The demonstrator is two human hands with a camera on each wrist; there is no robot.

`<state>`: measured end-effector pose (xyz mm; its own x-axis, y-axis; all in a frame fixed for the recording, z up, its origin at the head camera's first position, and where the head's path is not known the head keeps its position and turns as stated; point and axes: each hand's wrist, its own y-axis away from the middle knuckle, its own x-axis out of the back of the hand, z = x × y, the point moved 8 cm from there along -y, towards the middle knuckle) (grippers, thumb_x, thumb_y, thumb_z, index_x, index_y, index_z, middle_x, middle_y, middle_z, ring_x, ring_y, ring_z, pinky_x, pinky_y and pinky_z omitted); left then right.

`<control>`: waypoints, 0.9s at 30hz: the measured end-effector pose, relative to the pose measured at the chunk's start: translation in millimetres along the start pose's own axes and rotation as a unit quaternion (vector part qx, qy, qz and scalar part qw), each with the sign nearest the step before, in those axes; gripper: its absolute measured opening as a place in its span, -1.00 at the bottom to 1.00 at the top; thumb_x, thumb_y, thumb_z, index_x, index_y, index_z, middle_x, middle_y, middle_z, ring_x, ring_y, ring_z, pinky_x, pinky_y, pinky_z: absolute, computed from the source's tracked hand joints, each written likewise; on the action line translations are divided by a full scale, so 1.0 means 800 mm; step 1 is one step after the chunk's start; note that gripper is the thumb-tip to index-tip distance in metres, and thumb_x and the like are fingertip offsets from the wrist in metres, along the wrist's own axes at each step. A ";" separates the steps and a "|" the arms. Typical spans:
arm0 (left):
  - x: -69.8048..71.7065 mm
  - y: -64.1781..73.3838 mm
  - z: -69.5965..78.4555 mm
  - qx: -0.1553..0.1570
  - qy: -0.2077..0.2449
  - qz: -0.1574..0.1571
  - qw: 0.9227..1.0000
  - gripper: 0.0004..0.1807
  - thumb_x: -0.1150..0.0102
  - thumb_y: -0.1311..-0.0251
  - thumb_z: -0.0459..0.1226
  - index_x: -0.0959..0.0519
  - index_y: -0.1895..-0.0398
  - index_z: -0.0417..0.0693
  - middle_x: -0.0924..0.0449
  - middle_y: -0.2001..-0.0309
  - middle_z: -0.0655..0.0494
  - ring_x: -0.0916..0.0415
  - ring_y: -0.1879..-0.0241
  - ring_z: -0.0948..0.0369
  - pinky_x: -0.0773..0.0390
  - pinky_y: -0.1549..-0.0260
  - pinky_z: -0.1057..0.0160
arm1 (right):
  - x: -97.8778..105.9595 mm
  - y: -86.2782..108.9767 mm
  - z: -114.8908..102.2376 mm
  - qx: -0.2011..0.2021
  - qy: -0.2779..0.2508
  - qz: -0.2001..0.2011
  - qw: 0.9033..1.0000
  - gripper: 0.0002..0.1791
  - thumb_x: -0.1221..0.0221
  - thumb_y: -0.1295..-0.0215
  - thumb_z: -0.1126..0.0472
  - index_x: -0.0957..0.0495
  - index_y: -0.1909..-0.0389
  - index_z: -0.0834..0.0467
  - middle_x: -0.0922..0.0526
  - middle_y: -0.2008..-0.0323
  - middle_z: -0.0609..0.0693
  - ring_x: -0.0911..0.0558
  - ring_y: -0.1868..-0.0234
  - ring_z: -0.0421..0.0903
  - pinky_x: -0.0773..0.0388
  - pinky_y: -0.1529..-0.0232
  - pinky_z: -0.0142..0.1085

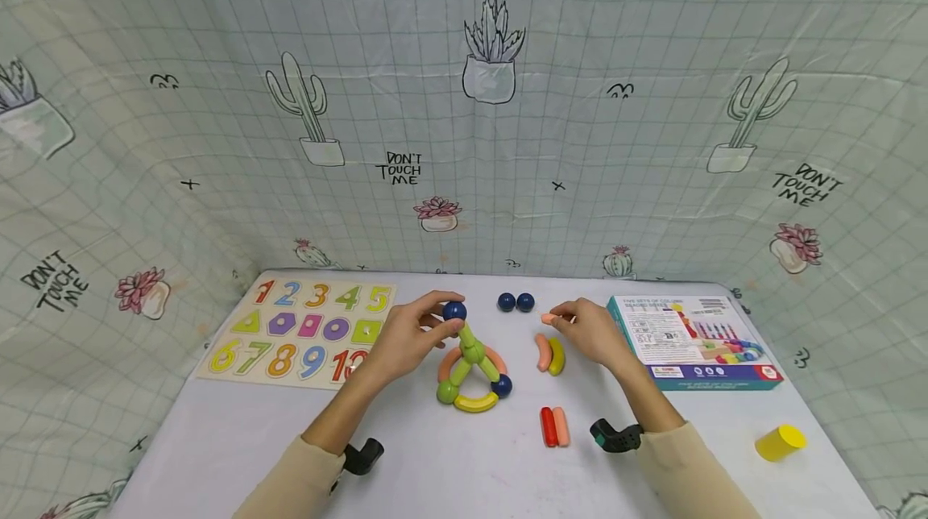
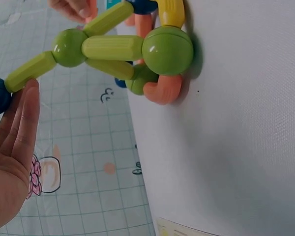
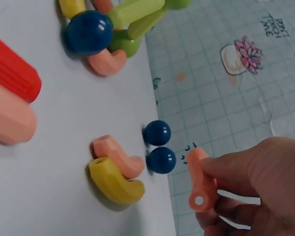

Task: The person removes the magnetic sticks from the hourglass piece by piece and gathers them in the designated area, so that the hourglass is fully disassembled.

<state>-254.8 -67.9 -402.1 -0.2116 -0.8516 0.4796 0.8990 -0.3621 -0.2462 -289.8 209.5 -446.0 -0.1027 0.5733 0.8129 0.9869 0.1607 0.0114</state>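
Observation:
My left hand (image 1: 403, 339) pinches the dark blue ball (image 1: 454, 310) at the top of a magnetic stick-and-ball model. Under that ball, a slanting green rod (image 2: 31, 72) leads down to a green ball (image 2: 70, 47), from which more green rods spread to the base. The base is a ring of curved salmon and yellow pieces joined by balls, among them a green one (image 1: 446, 392) and a blue one (image 1: 501, 385). In my right hand (image 1: 589, 331), raised off the table, a curved salmon piece (image 3: 195, 169) is pinched between thumb and fingers, its end hole facing the wrist camera.
Two loose blue balls (image 1: 515, 302) lie behind a salmon curve (image 1: 543, 352) and a yellow curve (image 1: 556, 357). Nearer are a red stick (image 1: 548, 427) and a salmon stick (image 1: 561, 427). A number board (image 1: 290, 330) lies left; a toy box (image 1: 696, 342) and yellow cylinder (image 1: 780, 443) stand right.

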 end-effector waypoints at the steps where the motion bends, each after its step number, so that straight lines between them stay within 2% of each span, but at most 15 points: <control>1: 0.000 0.000 0.000 0.000 -0.001 0.000 1.000 -0.61 -0.26 -0.34 -0.14 -0.56 -0.21 0.14 -0.71 0.17 0.09 -0.69 0.29 0.29 -0.68 0.34 0.31 | -0.002 0.001 0.003 -0.006 0.006 -0.004 1.000 -0.68 -0.17 -0.47 0.13 -0.67 -0.05 0.26 -0.64 0.23 0.08 -0.48 0.35 -0.05 -0.40 0.38 -0.25; 11: 0.001 0.001 0.000 -0.004 -0.003 0.000 1.000 -0.60 -0.26 -0.34 -0.13 -0.56 -0.22 0.10 -0.71 0.19 0.09 -0.69 0.29 0.29 -0.68 0.35 0.30 | -0.019 0.011 0.024 -0.084 0.076 -0.067 0.991 -0.63 -0.15 -0.48 0.07 -0.61 0.01 0.33 -0.62 0.68 0.03 -0.53 0.51 -0.09 -0.39 0.40 -0.26; 18: 0.001 0.001 0.000 -0.002 0.001 -0.002 1.000 -0.61 -0.27 -0.34 -0.14 -0.57 -0.21 0.10 -0.71 0.19 0.09 -0.69 0.29 0.29 -0.68 0.35 0.30 | -0.027 0.013 0.035 -0.110 0.078 -0.096 0.986 -0.69 -0.19 -0.41 0.16 -0.62 0.05 0.35 -0.61 0.58 0.02 -0.53 0.43 -0.05 -0.41 0.39 -0.26; 22: 0.001 0.001 0.000 0.000 -0.001 -0.002 1.000 -0.61 -0.27 -0.34 -0.15 -0.57 -0.22 0.10 -0.71 0.18 0.08 -0.69 0.29 0.29 -0.68 0.35 0.30 | -0.033 0.011 0.046 -0.117 0.046 -0.099 0.987 -0.66 -0.21 -0.39 0.15 -0.63 0.02 0.35 -0.59 0.50 0.04 -0.52 0.47 -0.07 -0.40 0.43 -0.31; 27: 0.001 0.001 0.001 0.001 -0.001 -0.004 1.000 -0.61 -0.26 -0.34 -0.16 -0.56 -0.22 0.13 -0.71 0.16 0.07 -0.69 0.27 0.26 -0.67 0.35 0.32 | -0.035 0.007 0.051 -0.098 0.006 -0.100 0.990 -0.65 -0.19 -0.40 0.17 -0.61 -0.07 0.31 -0.61 0.44 0.04 -0.52 0.48 -0.08 -0.42 0.44 -0.31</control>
<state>-254.3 -68.3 -401.5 -0.2175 -0.8484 0.4826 0.8983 -0.3674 -0.2410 -286.5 227.0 -492.6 -0.2973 0.5356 0.7904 0.9525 0.1090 0.2844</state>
